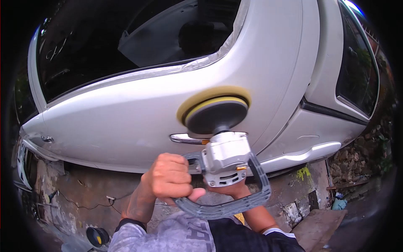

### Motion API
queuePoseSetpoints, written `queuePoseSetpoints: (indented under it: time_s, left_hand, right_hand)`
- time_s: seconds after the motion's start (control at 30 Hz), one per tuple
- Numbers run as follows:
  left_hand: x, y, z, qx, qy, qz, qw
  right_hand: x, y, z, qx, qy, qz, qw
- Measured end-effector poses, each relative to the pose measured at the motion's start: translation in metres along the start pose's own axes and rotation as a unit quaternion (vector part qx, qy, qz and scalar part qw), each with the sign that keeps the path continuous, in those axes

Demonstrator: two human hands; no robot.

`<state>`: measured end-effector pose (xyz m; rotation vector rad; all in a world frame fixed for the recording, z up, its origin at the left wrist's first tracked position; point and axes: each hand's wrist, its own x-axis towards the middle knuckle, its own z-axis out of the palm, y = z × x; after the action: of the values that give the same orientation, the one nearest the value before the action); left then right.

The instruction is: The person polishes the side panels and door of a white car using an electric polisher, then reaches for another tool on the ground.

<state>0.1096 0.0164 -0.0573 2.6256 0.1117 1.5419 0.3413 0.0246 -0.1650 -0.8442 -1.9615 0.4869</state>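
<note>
Gripping loop handle (226,208) of polisher (228,153) with left hand (171,176); cannot tell grip of right hand (228,189), mostly hidden. Could snag yellow pad (215,93) on door handle (187,138) by drifting lower.

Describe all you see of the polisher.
The polisher has a silvery housing with vent slots and a grey, ribbed, plastic-looking loop handle. Its dark disc, away from the wearer, backs a yellow, foam-like pad, blurred at the rim and apparently against the white car near its door handle. The left hand grips the loop; the right hand is half hidden behind the housing.
</note>
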Motion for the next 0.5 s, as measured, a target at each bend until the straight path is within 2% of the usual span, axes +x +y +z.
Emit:
queuePoseSetpoints:
  time_s: [0.03, 0.1, 0.17, 0.2, 0.23, 0.33, 0.43, 0.47, 0.5]
  left_hand:
    - [-0.010, 0.008, -0.016, 0.022, 0.017, -0.034, 0.999]
    - [-0.021, 0.028, -0.030, 0.049, 0.043, -0.093, 0.994]
    - [-0.033, 0.039, -0.034, 0.065, 0.117, -0.112, 0.985]
    - [-0.036, 0.048, -0.034, 0.069, 0.110, -0.112, 0.985]
    - [-0.042, 0.054, -0.039, 0.091, 0.151, -0.121, 0.977]
    - [-0.045, 0.066, -0.050, 0.142, 0.241, -0.126, 0.952]
    - [-0.066, 0.071, -0.069, 0.145, 0.288, -0.127, 0.938]
    - [-0.072, 0.069, -0.074, 0.136, 0.313, -0.129, 0.931]
    - [-0.071, 0.068, -0.073, 0.128, 0.309, -0.118, 0.935]
  right_hand:
    - [0.007, -0.004, 0.014, 0.106, -0.011, 0.018, 0.994]
    - [0.017, -0.017, 0.035, 0.162, -0.002, -0.007, 0.987]
    - [0.030, -0.027, 0.039, 0.134, -0.037, -0.045, 0.989]
    - [0.032, -0.027, 0.046, 0.127, -0.031, -0.066, 0.989]
    - [0.038, -0.030, 0.056, 0.117, -0.024, -0.088, 0.989]
    - [0.052, -0.059, 0.048, 0.244, -0.123, -0.011, 0.962]
    - [0.042, -0.063, 0.040, 0.181, -0.143, -0.043, 0.972]
    - [0.032, -0.059, 0.033, 0.227, -0.201, 0.011, 0.953]
    - [0.012, -0.040, 0.038, 0.241, -0.217, 0.025, 0.946]
